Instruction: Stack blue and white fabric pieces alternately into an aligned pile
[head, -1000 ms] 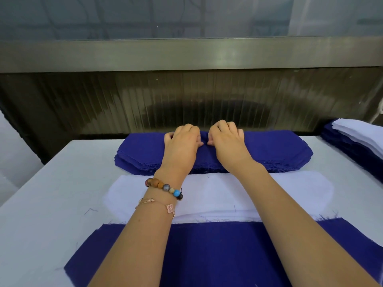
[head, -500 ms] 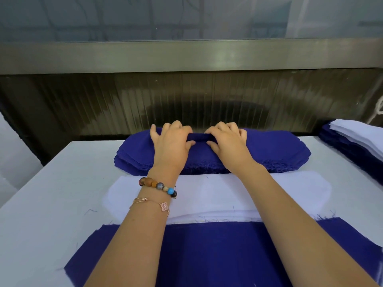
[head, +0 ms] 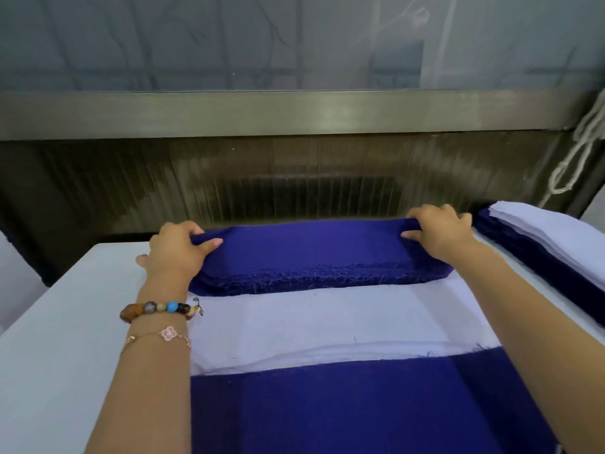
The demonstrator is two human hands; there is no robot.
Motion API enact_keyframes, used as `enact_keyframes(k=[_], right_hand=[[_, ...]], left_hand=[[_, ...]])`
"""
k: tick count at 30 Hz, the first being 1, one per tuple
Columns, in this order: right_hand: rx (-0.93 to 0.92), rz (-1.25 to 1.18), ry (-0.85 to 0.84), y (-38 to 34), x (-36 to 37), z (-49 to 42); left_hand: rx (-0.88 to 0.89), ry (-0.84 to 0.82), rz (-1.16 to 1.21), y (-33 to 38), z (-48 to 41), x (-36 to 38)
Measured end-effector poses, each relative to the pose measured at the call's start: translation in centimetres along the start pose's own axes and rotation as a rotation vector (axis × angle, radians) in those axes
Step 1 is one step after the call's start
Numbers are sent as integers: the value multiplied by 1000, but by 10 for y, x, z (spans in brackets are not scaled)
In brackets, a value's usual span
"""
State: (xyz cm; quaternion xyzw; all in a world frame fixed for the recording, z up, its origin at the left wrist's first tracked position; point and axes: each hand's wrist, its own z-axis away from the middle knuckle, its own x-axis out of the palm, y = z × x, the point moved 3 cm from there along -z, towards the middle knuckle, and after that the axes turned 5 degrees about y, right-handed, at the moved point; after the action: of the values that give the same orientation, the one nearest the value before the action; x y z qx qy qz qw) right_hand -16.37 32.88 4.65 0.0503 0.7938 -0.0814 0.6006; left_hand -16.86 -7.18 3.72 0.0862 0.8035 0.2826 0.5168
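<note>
Left hand [head: 178,249]: I pinch the top blue piece [head: 311,247] at its left end.
Right hand [head: 440,232]: I pinch its right end.

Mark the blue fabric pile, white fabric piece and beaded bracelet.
blue fabric pile [head: 314,250], head view, top sheet's middle.
white fabric piece [head: 327,319], head view, bare middle.
beaded bracelet [head: 157,308], head view, beads at left wrist.

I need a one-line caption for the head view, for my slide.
Left hand and right hand pinch the ends of the top dark blue fabric piece on its pile.
</note>
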Motion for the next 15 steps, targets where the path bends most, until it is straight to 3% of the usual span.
enact_keyframes(k=[7,15], right_hand=[[122,-134,98,23,8,6],[364,-623,165,34,27,18]], left_hand=[[-34,-12,122,-4,-3,4],[-74,19,269,-6,-1,10]])
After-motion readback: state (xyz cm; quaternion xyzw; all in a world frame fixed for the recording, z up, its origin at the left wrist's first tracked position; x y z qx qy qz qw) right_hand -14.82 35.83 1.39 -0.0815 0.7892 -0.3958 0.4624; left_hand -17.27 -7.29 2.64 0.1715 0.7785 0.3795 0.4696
